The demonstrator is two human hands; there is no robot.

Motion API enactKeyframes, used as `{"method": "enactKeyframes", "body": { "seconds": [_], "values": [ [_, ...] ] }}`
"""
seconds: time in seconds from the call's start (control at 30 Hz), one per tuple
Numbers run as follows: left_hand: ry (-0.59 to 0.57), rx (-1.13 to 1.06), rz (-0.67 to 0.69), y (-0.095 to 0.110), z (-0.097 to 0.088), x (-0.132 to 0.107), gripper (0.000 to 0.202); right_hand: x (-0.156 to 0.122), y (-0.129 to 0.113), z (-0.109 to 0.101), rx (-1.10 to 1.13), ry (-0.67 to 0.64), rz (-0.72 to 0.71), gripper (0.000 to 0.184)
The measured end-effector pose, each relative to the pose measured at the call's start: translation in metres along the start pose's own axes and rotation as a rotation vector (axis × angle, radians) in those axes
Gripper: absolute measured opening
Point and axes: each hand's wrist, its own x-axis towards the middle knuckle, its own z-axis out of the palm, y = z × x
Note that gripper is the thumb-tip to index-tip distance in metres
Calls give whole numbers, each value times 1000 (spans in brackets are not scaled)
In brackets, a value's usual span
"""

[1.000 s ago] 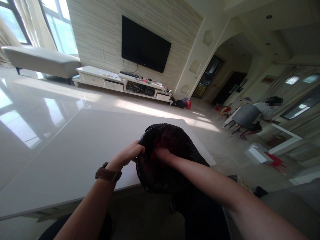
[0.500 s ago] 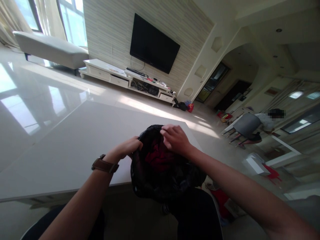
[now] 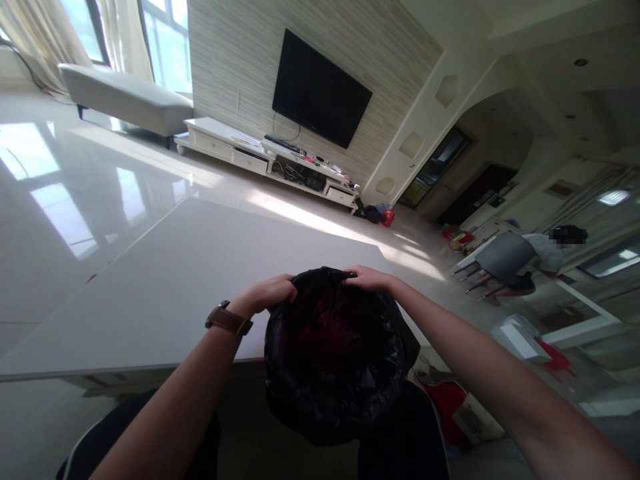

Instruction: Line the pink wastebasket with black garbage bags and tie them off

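Observation:
A black garbage bag [image 3: 337,407] lines a round bin, its mouth spread wide towards me and its plastic folded over the rim. Dark red shows through inside the opening. At the upper left of the rim, my left hand [image 3: 275,292], with a brown watch on the wrist, is closed on the bag's edge. My right hand [image 3: 367,278] pinches the bag's edge at the top of the rim, the thumb partly hidden. The bin's outer wall is mostly covered by the bag. It sits between my legs, against the near edge of the white table [image 3: 200,280].
Beyond the table stand a white TV cabinet [image 3: 215,141] and a grey bench [image 3: 130,97]. A wall television [image 3: 320,87] hangs above the cabinet. At the right a person sits on a grey chair [image 3: 505,255]. A red item [image 3: 447,403] lies low beside my right leg.
My right hand has come out of the bag's mouth to its upper rim. The opening is rounder and wider now. My left hand keeps its hold, and the view has shifted slightly.

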Motion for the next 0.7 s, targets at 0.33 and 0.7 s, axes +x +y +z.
{"method": "enactKeyframes", "body": {
  "seconds": [0.33, 0.7],
  "values": [
    [-103, -6, -25, 4, 0, -4, 39, -22, 27, 12, 563, -303, 327, 51],
    [58, 28, -62, 7, 1, 0, 26, -26, -15, 57, -646, 209, -565, 18]
  ]
}}
